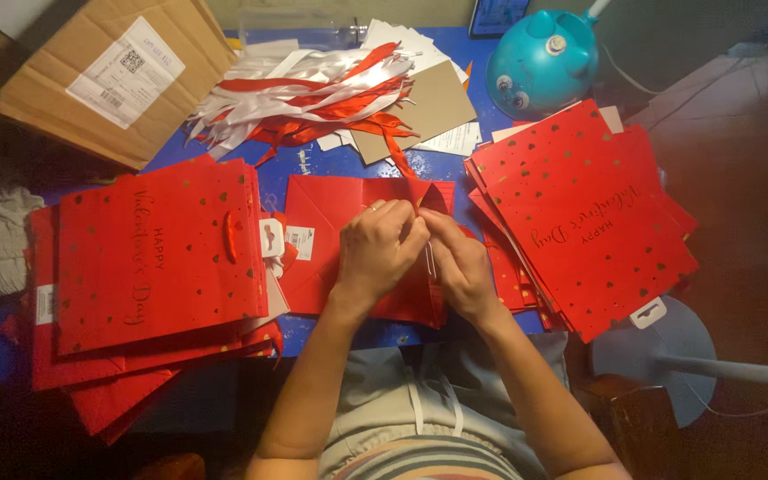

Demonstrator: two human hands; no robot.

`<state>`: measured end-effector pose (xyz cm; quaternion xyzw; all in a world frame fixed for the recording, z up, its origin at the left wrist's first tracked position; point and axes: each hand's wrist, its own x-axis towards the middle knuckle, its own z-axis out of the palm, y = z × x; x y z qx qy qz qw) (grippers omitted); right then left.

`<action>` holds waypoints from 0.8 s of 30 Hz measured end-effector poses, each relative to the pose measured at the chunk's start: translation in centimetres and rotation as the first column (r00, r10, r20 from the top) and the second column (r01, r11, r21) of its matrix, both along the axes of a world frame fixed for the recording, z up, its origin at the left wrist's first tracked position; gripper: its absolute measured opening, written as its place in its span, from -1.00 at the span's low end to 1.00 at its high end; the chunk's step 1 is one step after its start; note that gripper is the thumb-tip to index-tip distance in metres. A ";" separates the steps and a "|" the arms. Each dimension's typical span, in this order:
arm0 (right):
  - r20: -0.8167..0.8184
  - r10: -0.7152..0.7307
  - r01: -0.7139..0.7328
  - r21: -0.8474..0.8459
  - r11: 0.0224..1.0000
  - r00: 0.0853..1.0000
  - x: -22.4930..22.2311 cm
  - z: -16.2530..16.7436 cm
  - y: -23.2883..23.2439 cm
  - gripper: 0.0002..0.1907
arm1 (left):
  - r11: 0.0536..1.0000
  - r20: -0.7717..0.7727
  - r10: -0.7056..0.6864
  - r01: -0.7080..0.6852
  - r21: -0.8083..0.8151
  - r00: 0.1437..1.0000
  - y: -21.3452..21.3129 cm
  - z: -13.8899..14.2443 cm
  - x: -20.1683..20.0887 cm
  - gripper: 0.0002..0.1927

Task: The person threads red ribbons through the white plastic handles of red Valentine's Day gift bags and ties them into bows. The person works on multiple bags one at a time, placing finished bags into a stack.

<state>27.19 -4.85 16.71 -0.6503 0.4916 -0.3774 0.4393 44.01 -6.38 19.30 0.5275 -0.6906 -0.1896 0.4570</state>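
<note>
At centre of the blue counter [331, 164], the flat red bag [331, 222] lies directly under both hands; left hand [380, 249] and right hand [460, 262] pinch together at its far-right edge, touching each other.

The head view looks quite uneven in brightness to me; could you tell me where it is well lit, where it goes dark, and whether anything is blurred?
In the head view, light falls on the blue table and the red paper bag under the left hand and right hand; the lower corners and right edge sink into shadow; the picture is slightly soft overall, and the white ribbons look washed out.
</note>
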 end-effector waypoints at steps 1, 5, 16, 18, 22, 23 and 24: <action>0.094 0.015 -0.020 0.048 0.999 0.995 0.1 0.3 0.0 -0.59 | 0.999 0.046 0.010 -0.008 -0.051 0.999 0.5 1.3 0.2 -0.76; 0.230 0.111 -0.152 0.170 0.974 0.967 0.3 0.8 -0.4 -0.76 | 0.991 0.007 -0.027 0.028 -0.135 1.000 3.1 6.5 0.9 -0.76; -0.325 0.539 -0.419 0.371 0.829 0.777 2.1 4.6 2.0 -0.79 | 0.996 -0.102 -0.055 0.048 -0.071 0.993 6.4 10.4 2.9 -0.78; -0.326 0.463 -0.417 0.206 0.886 0.824 2.1 6.9 3.0 -0.76 | 0.998 -0.117 -0.043 0.038 -0.052 0.992 6.3 10.2 3.2 -0.78; -0.459 0.286 -0.409 -0.195 0.891 0.841 0.4 11.3 5.1 -0.83 | 1.000 -0.156 -0.028 0.025 -0.015 0.987 6.0 9.7 4.0 -0.76; -0.395 0.213 -0.344 -0.296 0.891 0.893 -0.2 12.1 5.5 -0.74 | 0.999 -0.157 -0.032 0.029 -0.018 0.987 5.8 9.6 4.3 -0.76; -0.323 0.145 -0.270 -0.389 0.881 0.935 -0.6 12.5 5.7 -0.64 | 0.999 -0.159 -0.034 0.031 -0.021 0.987 5.7 9.6 4.5 -0.76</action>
